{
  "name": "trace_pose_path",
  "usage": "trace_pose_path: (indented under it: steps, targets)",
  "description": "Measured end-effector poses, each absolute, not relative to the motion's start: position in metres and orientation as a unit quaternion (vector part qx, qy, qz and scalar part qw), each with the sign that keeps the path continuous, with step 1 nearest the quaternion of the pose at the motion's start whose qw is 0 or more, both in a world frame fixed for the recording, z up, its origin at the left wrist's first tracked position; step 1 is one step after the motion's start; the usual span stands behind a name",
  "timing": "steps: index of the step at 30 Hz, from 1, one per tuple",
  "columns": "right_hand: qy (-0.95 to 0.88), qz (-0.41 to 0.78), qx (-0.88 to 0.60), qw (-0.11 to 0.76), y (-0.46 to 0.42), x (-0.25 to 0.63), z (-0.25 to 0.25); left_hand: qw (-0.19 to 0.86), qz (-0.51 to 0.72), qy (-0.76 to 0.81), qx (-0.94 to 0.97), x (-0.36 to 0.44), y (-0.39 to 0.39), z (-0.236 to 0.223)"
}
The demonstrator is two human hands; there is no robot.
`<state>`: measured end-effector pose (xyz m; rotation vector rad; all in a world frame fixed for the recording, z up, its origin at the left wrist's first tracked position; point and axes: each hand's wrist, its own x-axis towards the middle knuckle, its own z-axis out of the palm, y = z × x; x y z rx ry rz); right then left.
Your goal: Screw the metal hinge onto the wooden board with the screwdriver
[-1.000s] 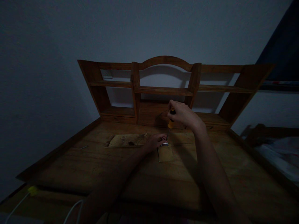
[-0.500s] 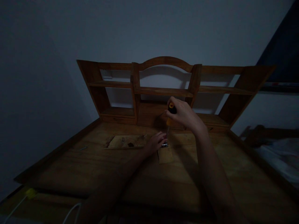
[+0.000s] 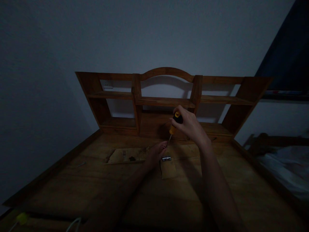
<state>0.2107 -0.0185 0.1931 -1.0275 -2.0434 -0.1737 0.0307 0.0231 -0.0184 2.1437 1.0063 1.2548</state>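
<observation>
My right hand (image 3: pixel 185 122) is wrapped round the handle of a yellow-and-black screwdriver (image 3: pixel 172 130), whose thin shaft slants down to the left. My left hand (image 3: pixel 156 153) is pinched at the shaft's tip; whatever lies between its fingertips is too small and dark to make out. Just right of the left fingers, a small shiny metal hinge (image 3: pixel 166 158) lies at the far edge of a small wooden piece (image 3: pixel 169 170). Both are on the wooden desk top (image 3: pixel 188 199).
A wooden shelf unit (image 3: pixel 166 102) stands at the back against the wall. A pale rough-edged board (image 3: pixel 125 155) lies left of my hands, with a thin metal object (image 3: pixel 81 164) further left. A yellow item (image 3: pixel 22 218) and a white cord (image 3: pixel 74 222) are at the lower left.
The screwdriver tip and my left fingers have shifted left and away from the hinge, which now shows in full. The shaft tilts more. The whole view has shifted slightly.
</observation>
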Motion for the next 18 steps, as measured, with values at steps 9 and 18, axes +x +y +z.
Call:
trace_pose_path:
  steps: [9, 18]
  targets:
    - [-0.796, -0.066, -0.393, 0.455, -0.018, 0.214, 0.196, 0.141, 0.494, 0.382, 0.768, 0.023, 0.032, -0.027]
    - [-0.793, -0.058, -0.381, 0.472, -0.022, 0.203, 0.199, 0.098, 0.500, 0.398, 0.763, 0.023, 0.028, -0.018]
